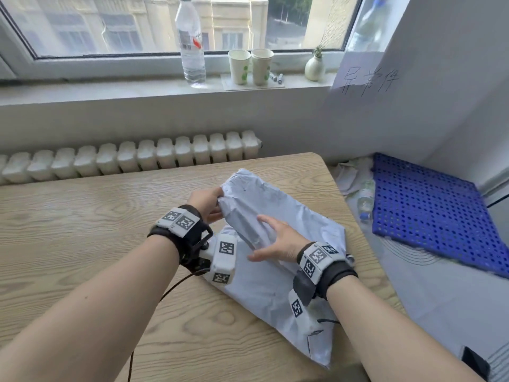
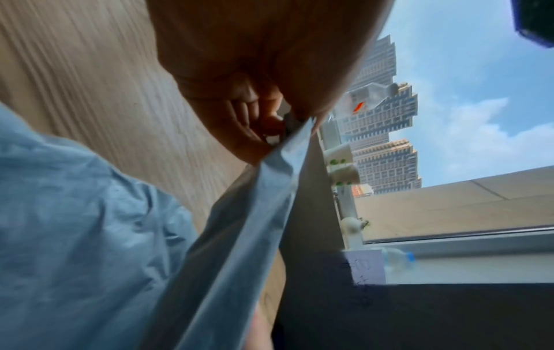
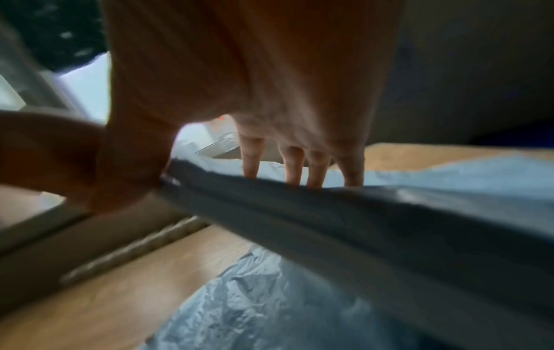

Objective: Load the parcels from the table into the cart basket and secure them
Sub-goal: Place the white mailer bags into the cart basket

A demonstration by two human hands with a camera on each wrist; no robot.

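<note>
Two grey-white plastic mailer parcels are on the wooden table (image 1: pixel 82 216). The lower parcel (image 1: pixel 264 293) lies flat near the table's right edge. The upper parcel (image 1: pixel 275 199) is raised off it at its near-left side. My left hand (image 1: pixel 216 202) pinches the upper parcel's left corner, also visible in the left wrist view as the hand (image 2: pixel 255 127) on the parcel (image 2: pixel 255 213). My right hand (image 1: pixel 265 239) grips its near edge. In the right wrist view the fingers (image 3: pixel 295 165) lie over the upper parcel (image 3: pixel 359 213) with the thumb underneath, above the lower parcel (image 3: pixel 255 307). No cart basket is in view.
A blue perforated plastic panel (image 1: pixel 429 210) lies on the floor to the right, with a plastic bottle (image 1: pixel 366 199) beside it. Behind the table are a radiator (image 1: pixel 137 158) and a windowsill holding a water bottle (image 1: pixel 191 45), two paper cups (image 1: pixel 249 66) and a small vase (image 1: pixel 314 67).
</note>
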